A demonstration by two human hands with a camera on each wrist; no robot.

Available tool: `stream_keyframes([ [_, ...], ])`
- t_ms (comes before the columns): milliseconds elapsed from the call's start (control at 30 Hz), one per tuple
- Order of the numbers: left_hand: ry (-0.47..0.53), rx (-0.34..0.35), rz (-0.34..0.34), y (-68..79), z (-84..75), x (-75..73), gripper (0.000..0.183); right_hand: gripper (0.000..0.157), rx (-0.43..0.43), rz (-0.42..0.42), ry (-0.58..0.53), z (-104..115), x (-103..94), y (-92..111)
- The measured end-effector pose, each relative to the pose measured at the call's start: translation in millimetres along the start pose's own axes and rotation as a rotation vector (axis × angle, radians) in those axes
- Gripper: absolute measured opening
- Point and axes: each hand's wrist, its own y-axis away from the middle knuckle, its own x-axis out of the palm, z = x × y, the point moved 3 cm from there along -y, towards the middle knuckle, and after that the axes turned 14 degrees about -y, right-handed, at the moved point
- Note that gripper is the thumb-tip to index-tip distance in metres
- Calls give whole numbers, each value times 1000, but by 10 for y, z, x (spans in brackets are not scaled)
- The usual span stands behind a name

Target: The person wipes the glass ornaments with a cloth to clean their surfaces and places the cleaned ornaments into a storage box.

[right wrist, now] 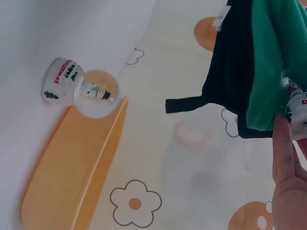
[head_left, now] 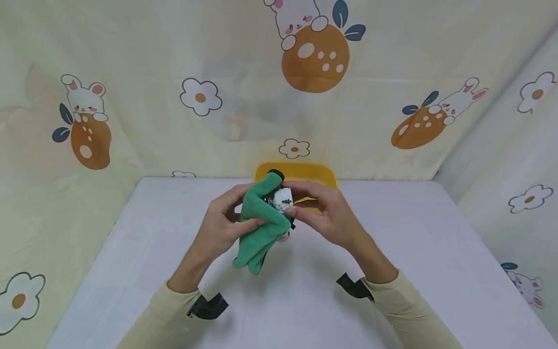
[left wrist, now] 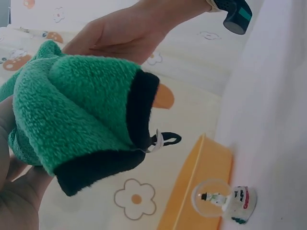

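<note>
In the head view my left hand (head_left: pixel 220 225) grips a fuzzy green cloth (head_left: pixel 260 237) with black trim, folded over its fingers. My right hand (head_left: pixel 331 213) holds a small snow globe (head_left: pixel 284 197) by its white base, thumb and fingers on either side. The cloth lies against the globe's clear dome, covering part of it; some of the dome shows beside the green fabric in the right wrist view. From the cloth's corner hangs a black loop (left wrist: pixel 171 138). A second snow globe (right wrist: pixel 60 81), with a snowman inside and red lettering on its base, stands upright below the hands.
An open yellow bin (head_left: pixel 322 170) stands at the table's far edge, behind the second snow globe. Beyond it hangs a cream curtain (head_left: pixel 244 58) printed with rabbits and flowers. The white table (head_left: pixel 392 232) extends to both sides.
</note>
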Motion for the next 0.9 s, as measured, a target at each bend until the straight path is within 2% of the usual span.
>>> stream_keyframes([
  [200,-81,41,-15,6,-22,2,60,45,81,-14,-61,-6,-15,1],
  [500,-118,83,-31,6,-38,23,61,29,230,-47,-91,-13,-17,7],
  [700,-79,88,-35,-1,-11,4,62,30,290,-35,-168,-12,-1,-3],
  [900,-12,78,-36,-15,6,-5,61,35,285,-30,-215,-19,16,6],
])
